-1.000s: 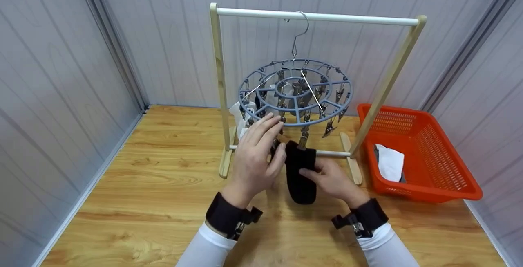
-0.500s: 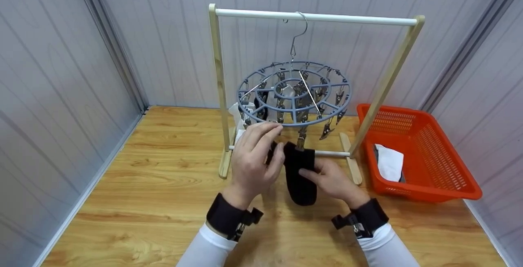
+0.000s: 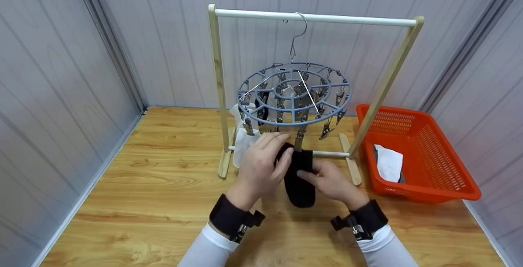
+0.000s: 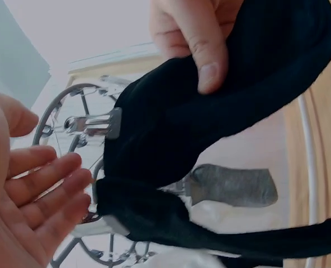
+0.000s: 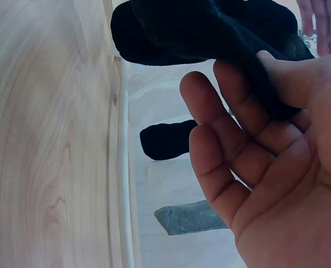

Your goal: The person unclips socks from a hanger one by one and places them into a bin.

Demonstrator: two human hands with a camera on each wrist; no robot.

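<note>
Black sock [image 3: 300, 189] | between right hand [image 3: 333, 180], pinching it, and left hand [image 3: 260, 169], fingers extended, contact unclear

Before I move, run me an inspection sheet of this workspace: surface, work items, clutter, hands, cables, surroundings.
Surface: wood-grain tabletop, bearing a stand and an orange-red basket.
Work items: black sock held at its edge by a metal clip of the round hanger; the hanger hooks over the stand's top bar. The basket holds a white cloth with something grey partly under it.
Clutter: nothing seen.
Hands: right hand pinches the black sock; left hand is beside it, holding nothing.
Cables: nothing seen.
Surroundings: pale panel walls behind and on both sides.
</note>
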